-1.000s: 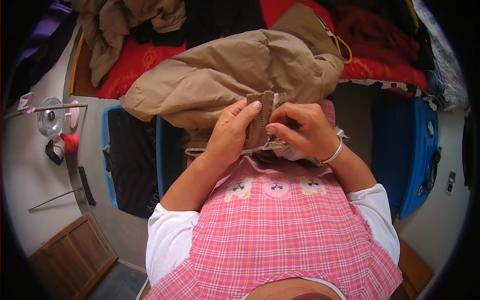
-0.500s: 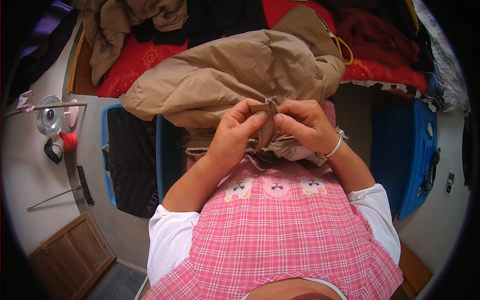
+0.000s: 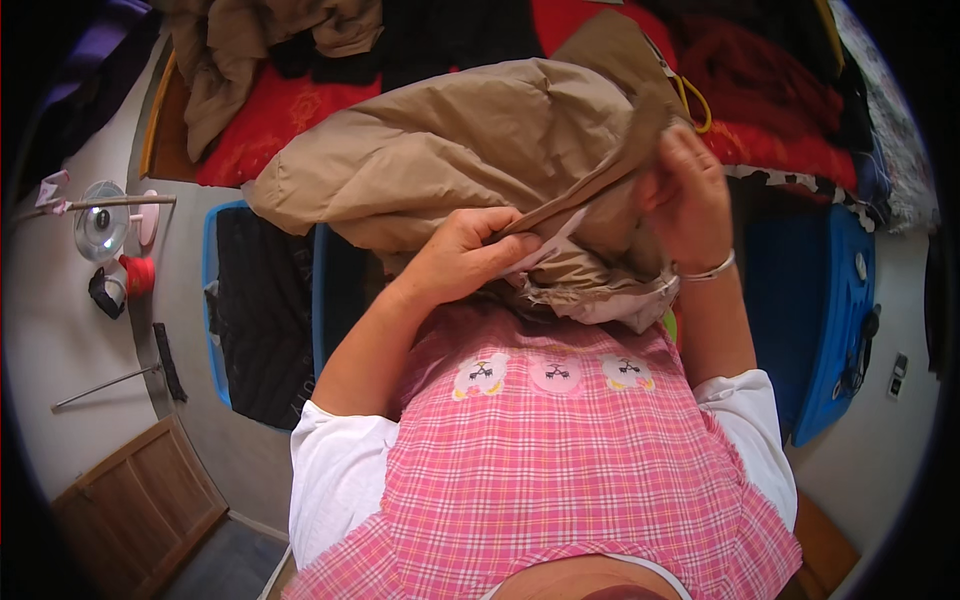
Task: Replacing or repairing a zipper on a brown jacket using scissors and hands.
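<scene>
A tan padded garment (image 3: pixel 420 150) lies bunched over my lap and against the red-covered bed. My left hand (image 3: pixel 470 255) is closed, thumb and fingers pinching the edge of a narrow brown fabric strip (image 3: pixel 590 180). From there the strip runs up to the right, toward my right hand (image 3: pixel 692 200). That hand is raised beside the garment and smeared by motion, so I cannot make out its grip. Below the strip, a frayed, whitish inner edge (image 3: pixel 600 300) of the garment hangs over my pink checked apron (image 3: pixel 560 450).
A yellow loop handle (image 3: pixel 702 108) rests at the garment's far right. Red bedding (image 3: pixel 260 125) with dark and tan clothes lies behind. To the left stands a blue bin (image 3: pixel 215 330) with black cloth; a blue plastic piece (image 3: pixel 830 330) stands on the right.
My right hand has moved away from my left, up and to the right. The brown strip is now stretched out between them. My left hand has shifted slightly left and lower, still pinching.
</scene>
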